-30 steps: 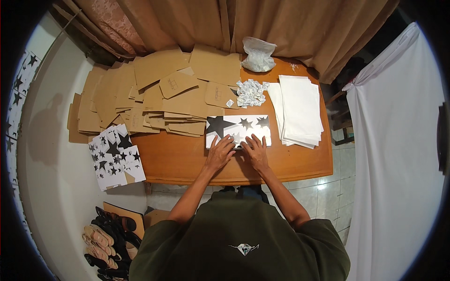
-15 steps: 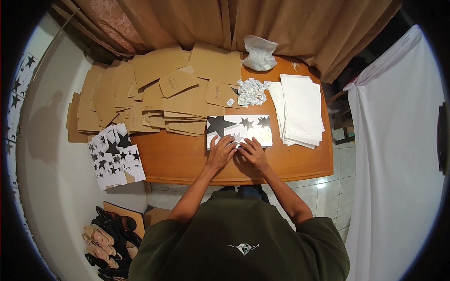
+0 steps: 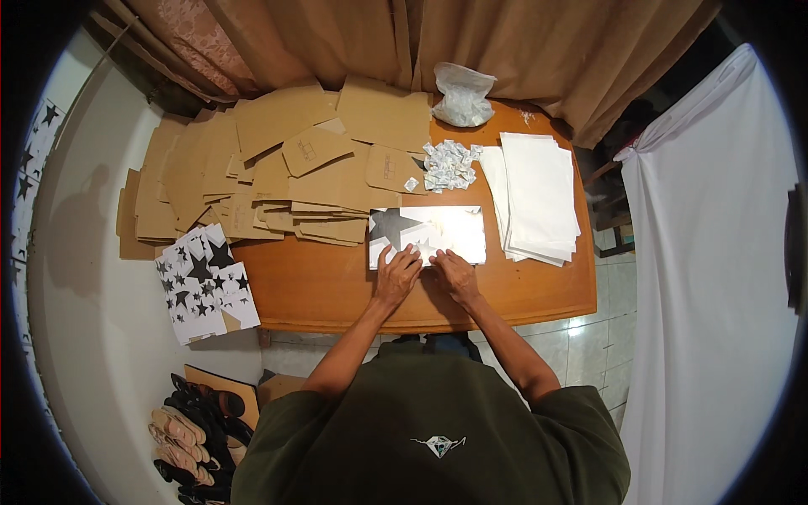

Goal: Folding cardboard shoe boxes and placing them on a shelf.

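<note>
A white box printed with black and grey stars (image 3: 450, 225) lies flat near the table's front edge. Its surface is glossy, and light glares off the right half. My left hand (image 3: 398, 273) rests on its near side, fingers apart and slightly bent over the top. Beside it, my right hand (image 3: 455, 276) has its fingers curled on the near edge of the box. A small gap separates the two hands. Whatever lies under the right fingertips is hidden. Just beyond the box is a heap of small white packets (image 3: 452, 166), with a single packet (image 3: 411, 183) apart from it.
Overlapping brown cardboard pieces (image 3: 337, 187) cover the table's left and back. White paper sheets (image 3: 539, 194) are stacked at right. A clear plastic bag (image 3: 464, 97) stands at the back. Star-printed sheets (image 3: 206, 286) overhang the left edge. Shoes (image 3: 189, 438) sit at lower left.
My right hand's fingers have drawn in from stretched to curled at the box's near edge. The glare on the box has spread over its right half. My left hand has barely moved.
</note>
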Motion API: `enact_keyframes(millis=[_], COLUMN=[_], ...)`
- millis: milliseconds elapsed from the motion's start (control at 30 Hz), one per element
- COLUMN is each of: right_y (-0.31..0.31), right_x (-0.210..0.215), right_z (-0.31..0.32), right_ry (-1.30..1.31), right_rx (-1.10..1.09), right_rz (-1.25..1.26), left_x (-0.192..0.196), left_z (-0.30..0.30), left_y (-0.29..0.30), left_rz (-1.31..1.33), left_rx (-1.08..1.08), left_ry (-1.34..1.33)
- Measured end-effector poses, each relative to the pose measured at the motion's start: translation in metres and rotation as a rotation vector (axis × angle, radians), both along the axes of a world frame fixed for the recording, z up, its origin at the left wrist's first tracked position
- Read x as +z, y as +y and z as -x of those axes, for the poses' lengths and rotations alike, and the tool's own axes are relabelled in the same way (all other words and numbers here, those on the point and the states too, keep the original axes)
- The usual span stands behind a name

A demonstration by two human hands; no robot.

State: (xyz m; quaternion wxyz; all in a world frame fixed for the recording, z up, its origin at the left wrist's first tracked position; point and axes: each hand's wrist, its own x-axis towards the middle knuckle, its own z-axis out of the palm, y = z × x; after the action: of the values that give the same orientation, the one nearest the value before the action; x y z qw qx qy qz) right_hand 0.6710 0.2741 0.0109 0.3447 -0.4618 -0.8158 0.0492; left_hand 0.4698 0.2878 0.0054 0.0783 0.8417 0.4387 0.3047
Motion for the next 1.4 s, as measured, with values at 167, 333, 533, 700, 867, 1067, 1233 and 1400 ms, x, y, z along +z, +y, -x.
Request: enact_keyframes(millis=[167, 333, 533, 700, 867, 1067, 1233, 1400], right_y=[0.001, 0.010, 0.041, 0.097, 0.124, 0.110, 0.094, 0.063], right_x=[0.008, 0.045, 0.078, 0.023, -0.031, -0.019, 0.009, 0.048], right_z=[-0.008, -0.018, -0.070, -0.117, -0.139, -0.151, -0.156, -0.139], right_ry=[0.026, 0.037, 0.328, 0.334, 0.538, 0.493, 0.360, 0.285], right_rx=[0.039, 0.112, -0.014, -0.085, 0.069, 0.215, 0.478, 0.725], right_rz=[0.073, 0.358, 0.477, 0.467, 0.934, 0.940, 0.822, 0.687], left_x=[0.003, 0.024, 0.059, 0.031, -0.015, 0.019, 0.057, 0.092], left_z=[-0.004, -0.002, -0.032, -0.079, -0.169, -0.220, -0.224, -0.221], left_y=[-0.002, -0.004, -0.024, -0.064, -0.081, -0.092, -0.119, -0.144], left_rz=[-0.050, 0.124, 0.184, 0.804, 1.094, 0.849, 0.402, 0.265], left_rx=[0.019, 0.020, 0.144, 0.281, 0.452, 0.694, 0.880, 1.017], left_ry=[0.043, 0.052, -0.109, -0.346, -0.819, -1.136, -0.994, -0.946])
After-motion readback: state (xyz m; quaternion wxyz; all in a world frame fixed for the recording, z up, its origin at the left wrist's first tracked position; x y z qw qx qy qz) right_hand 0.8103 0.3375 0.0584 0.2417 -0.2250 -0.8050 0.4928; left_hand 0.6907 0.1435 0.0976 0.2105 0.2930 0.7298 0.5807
